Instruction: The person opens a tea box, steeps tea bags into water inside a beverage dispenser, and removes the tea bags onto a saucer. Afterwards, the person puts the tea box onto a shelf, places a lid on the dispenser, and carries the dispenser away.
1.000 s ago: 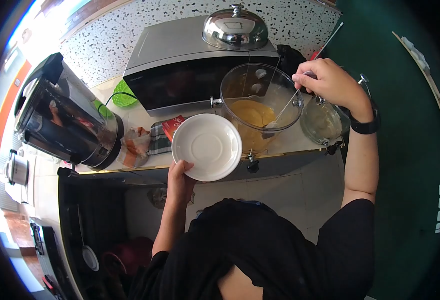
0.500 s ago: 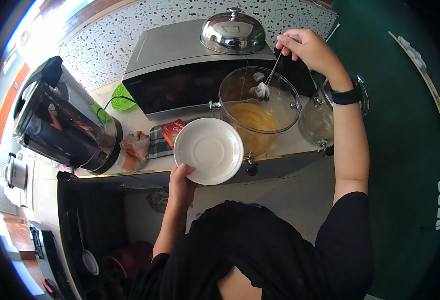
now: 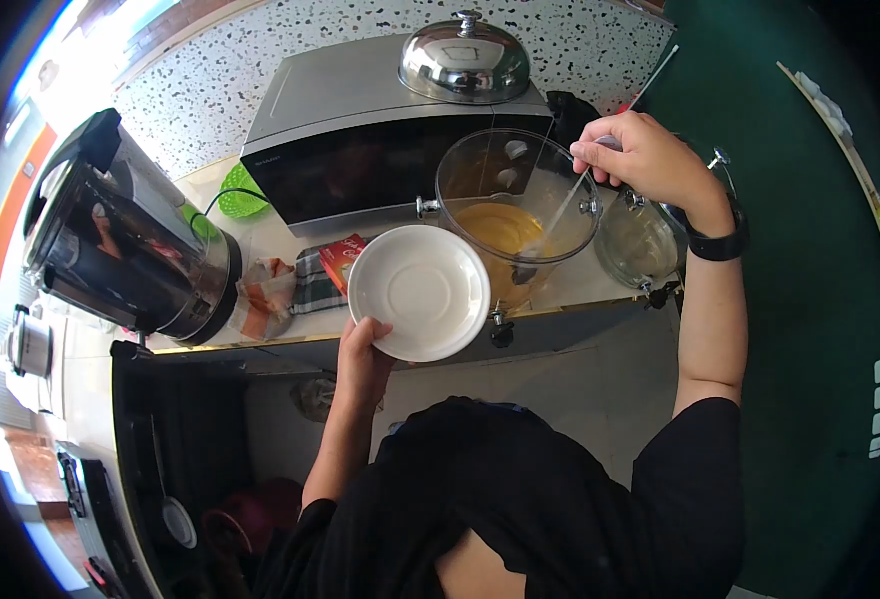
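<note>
- A microwave (image 3: 360, 140) is set at the back of the counter (image 3: 270, 235), with a domed steel lid (image 3: 465, 58) resting on top of it.
- A dark blender jug (image 3: 125, 235) is seen well to the left of the microwave.
- A clear glass dispenser (image 3: 516, 205), partly filled with yellow liquid, is placed just in front of the microwave's right end.
- A second glass jar (image 3: 643, 240) is found just right of that dispenser.
- A white plate (image 3: 419, 292) is held in front of the microwave, overlapping the dispenser's near left side; it is pinched at its near rim by the left hand (image 3: 362, 359).
- A thin-handled ladle (image 3: 550, 228) is dipped into the yellow liquid; its handle top is gripped in the closed fingers of the right hand (image 3: 643, 160).
- A red packet (image 3: 345, 258) and a checked cloth (image 3: 312, 282) are seen in front of the microwave, left of the plate.
</note>
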Available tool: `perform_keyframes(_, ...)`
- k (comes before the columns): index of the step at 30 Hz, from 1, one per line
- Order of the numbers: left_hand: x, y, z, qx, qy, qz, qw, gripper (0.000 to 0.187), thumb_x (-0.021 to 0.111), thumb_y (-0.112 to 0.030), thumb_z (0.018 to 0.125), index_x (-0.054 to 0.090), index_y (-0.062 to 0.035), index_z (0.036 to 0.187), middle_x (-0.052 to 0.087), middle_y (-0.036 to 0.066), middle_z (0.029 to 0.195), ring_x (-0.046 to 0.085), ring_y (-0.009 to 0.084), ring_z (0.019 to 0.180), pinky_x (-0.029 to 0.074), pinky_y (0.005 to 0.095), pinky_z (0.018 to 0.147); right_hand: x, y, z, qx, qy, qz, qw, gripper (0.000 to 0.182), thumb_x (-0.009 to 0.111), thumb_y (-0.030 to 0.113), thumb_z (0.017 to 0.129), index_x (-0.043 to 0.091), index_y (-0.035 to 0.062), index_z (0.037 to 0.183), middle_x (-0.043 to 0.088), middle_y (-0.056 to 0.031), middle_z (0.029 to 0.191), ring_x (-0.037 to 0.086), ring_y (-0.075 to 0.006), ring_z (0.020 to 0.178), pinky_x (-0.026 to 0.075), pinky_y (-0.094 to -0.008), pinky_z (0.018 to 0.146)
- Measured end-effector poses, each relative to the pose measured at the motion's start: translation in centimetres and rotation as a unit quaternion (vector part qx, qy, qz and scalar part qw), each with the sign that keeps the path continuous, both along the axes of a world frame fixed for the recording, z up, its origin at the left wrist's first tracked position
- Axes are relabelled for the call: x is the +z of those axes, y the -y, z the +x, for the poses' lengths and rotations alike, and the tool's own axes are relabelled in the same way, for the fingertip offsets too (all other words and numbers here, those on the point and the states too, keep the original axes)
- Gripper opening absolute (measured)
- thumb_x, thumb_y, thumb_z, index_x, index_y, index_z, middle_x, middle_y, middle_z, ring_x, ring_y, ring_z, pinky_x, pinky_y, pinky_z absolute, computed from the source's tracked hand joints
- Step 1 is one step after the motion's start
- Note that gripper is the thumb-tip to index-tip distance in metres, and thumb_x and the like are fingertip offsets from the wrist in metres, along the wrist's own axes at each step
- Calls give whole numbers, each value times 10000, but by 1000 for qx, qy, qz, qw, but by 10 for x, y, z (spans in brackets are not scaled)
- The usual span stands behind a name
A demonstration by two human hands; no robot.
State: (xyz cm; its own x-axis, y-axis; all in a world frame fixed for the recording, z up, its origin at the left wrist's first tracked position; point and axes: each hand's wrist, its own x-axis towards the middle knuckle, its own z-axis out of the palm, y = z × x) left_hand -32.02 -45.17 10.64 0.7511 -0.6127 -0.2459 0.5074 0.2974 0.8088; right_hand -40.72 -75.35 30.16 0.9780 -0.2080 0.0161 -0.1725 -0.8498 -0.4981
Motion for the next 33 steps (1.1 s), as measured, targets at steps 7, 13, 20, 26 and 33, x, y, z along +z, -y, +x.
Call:
perform_keyframes(7, 6, 1, -3, -5, 4, 7, 1000, 568, 441, -111, 710, 395, 95, 1238, 531, 202, 1107, 592, 297, 968, 502, 406, 823, -8, 14, 18, -5, 98, 22, 995, 292, 534, 273, 932, 657, 18, 861, 591, 0, 681, 509, -66, 602, 424, -213, 554)
perform_keyframes(13, 4, 1, -2, -37, 23, -26, 999, 514, 446, -148, 761, 404, 78, 1221, 571, 194, 1011, 628, 261, 793, 522, 350, 585, -3, 22, 18, -3, 178, 8, 984, 312, 536, 296, 933, 655, 19, 855, 597, -4, 693, 509, -66, 599, 425, -208, 556)
perform_keyframes(20, 22, 12, -4, -38, 49, -25, 998, 519, 455, -288, 855, 408, 59, 1239, 600, 164, 977, 634, 221, 737, 488, 310, 507, -1, 12, -5, 8, 9, 12, 1000, 298, 565, 281, 897, 661, 17, 797, 599, -17, 627, 506, -76, 542, 415, -239, 522)
perform_keyframes(26, 31, 26, 2, -35, 40, -60, 997, 539, 453, -370, 900, 404, 42, 1245, 604, 164, 998, 641, 208, 768, 500, 300, 524, 13, 14, -13, -17, 3, 39, 999, 296, 564, 255, 909, 645, 9, 767, 570, -5, 622, 512, -60, 561, 412, -203, 527)
perform_keyframes(33, 38, 38, 3, -28, 83, -55, 995, 524, 441, -391, 917, 419, 44, 1209, 606, 169, 985, 644, 202, 766, 513, 296, 536, 43, 18, -2, -10, 95, 16, 995, 299, 553, 287, 924, 652, 26, 818, 569, 9, 644, 491, -51, 576, 395, -188, 537)
